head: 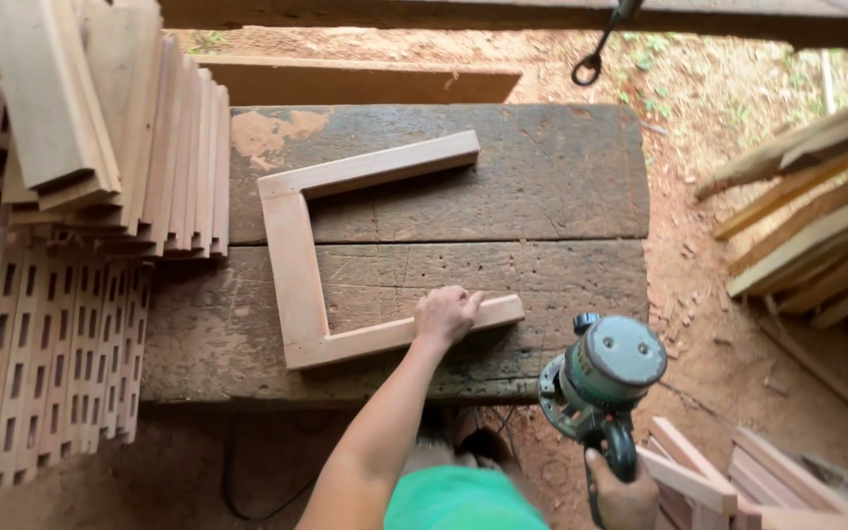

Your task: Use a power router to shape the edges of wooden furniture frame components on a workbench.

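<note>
Item: three-sided wooden frame point(296, 265), pale timber, laid flat on a dark, weathered workbench point(542, 177), its open side facing right. The three rails are seen already joined at two corners; a fourth side is absent, and no routing marks can be made out on the edges, so the work is judged to be at an early or middle stage. Left hand point(447, 314): placed palm-down on the near rail, fingers loosely curled over it, pressing rather than gripping. Right hand point(625, 496): closed around the handle of a green-grey electric router point(603, 378), held off the bench at its right, clear of the frame. Adjacent: machined boards point(100, 118) stacked at upper left, slotted panels point(41, 353) below them, loose timber lengths point(817, 226) at right on reddish earth.
</note>
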